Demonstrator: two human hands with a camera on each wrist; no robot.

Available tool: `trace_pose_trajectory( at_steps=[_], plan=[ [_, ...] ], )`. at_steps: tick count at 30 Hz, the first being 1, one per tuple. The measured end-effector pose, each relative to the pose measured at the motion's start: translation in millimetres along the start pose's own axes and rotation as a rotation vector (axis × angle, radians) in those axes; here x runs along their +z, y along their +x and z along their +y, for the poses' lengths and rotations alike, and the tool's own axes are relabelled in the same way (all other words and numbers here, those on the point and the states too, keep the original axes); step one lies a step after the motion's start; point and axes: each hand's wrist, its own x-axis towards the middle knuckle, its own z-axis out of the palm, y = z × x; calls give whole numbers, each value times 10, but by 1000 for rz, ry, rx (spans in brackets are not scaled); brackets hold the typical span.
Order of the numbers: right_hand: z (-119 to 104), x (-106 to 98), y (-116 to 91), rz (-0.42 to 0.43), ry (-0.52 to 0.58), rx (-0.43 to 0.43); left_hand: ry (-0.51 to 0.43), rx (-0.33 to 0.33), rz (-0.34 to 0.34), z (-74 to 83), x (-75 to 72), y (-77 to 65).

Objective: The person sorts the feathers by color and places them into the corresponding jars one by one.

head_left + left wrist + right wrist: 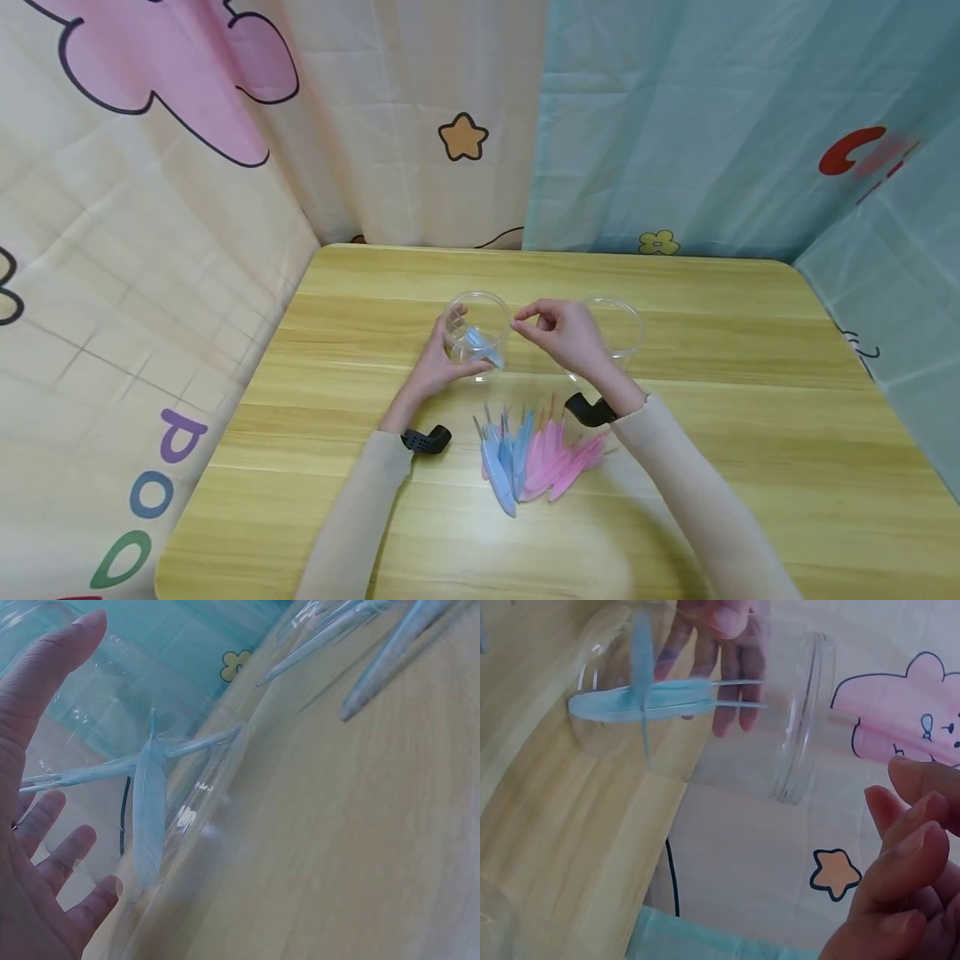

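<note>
My left hand [435,362] holds a clear plastic cup [731,761] upright on the table, thumb on one side and fingers on the other. A few light-blue feathers [149,806] are inside it; in the left wrist view one crosses the others. Beside that cup's rim is my right hand [567,335], its fingers loosely bent with nothing visible between them. In front of both hands lie loose blue feathers [495,471] and pink feathers [543,475], quills pointing mostly away from me.
A second clear cup [640,335] stands to the right, partly behind my right hand and wrist. The wood-grain table [750,400] reaches to printed curtains [390,150] at the back and sides. Each wrist wears a black camera mount [429,440].
</note>
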Motion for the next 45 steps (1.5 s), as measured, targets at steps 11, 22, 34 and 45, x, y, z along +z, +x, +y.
trace_pose_trajectory(
  at_steps=[11,22,34,45],
  plan=[
    [319,143,-393,-262,-162,-6,15,8,4,16,-2,2],
    [498,330,-570,-288,-222,216,19,9,22,-287,31,80],
    [578,460,-497,-315,-294,279,19,21,33,-361,39,93],
    [582,517,-448,-341,-168,387,15,22,23,-355,28,97]
  ],
)
